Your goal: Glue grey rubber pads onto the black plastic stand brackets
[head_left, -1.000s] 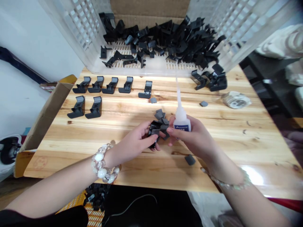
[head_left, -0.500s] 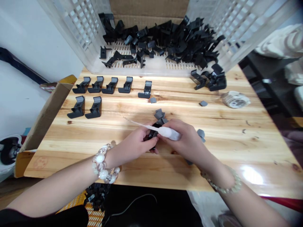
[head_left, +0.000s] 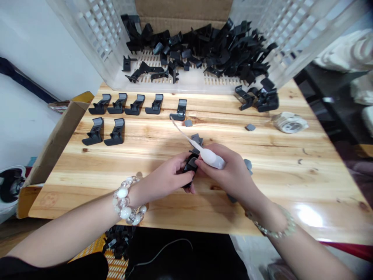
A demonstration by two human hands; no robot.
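We are clasping a black plastic stand point(head_left: 190, 166) in our left hand point(head_left: 164, 177), its fingers curled around it, just above the tabletop point(head_left: 87, 167). Our right hand point(head_left: 230, 169) is gripping a white glue bottle point(head_left: 211, 158) on its side, right against the stand, with its slim nozzle point(head_left: 182, 132) slanting up and left. Small grey pads point(head_left: 196, 139) are lying beside our hands. Seven black stands point(head_left: 155, 104) are standing in two rows on the tabletop, and a heap of black parts point(head_left: 204, 50) is sitting in a white plastic crate point(head_left: 96, 35) beyond them. We are wearing a beaded bracelet point(head_left: 125, 200) on our left wrist.
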